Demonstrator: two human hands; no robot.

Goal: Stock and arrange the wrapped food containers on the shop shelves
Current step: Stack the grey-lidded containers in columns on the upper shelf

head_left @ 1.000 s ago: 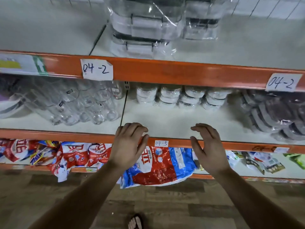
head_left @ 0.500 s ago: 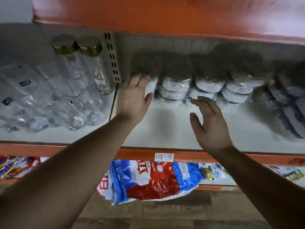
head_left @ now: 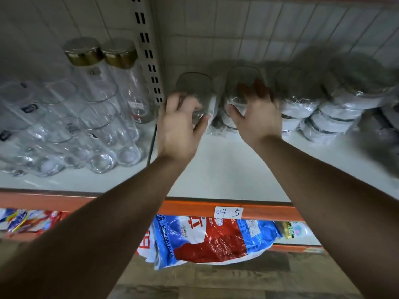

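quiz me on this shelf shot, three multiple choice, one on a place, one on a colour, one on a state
1. Where do the gold-capped bottles stand?
A) left of both hands
B) right of both hands
C) on the shelf below

2. What colour is the shelf edge that bears the 04-5 label?
A) blue
B) orange
C) green

3. What are the hands doing?
A) hanging empty
B) lifting a bag
C) each gripping a wrapped stack

Answers:
1 A: the bottles stand beyond the slotted post, left of the left hand.
2 B: the strip around the label is orange.
3 C: the left hand's fingers curl round the leftmost wrapped stack, and the right hand grips the next stack.
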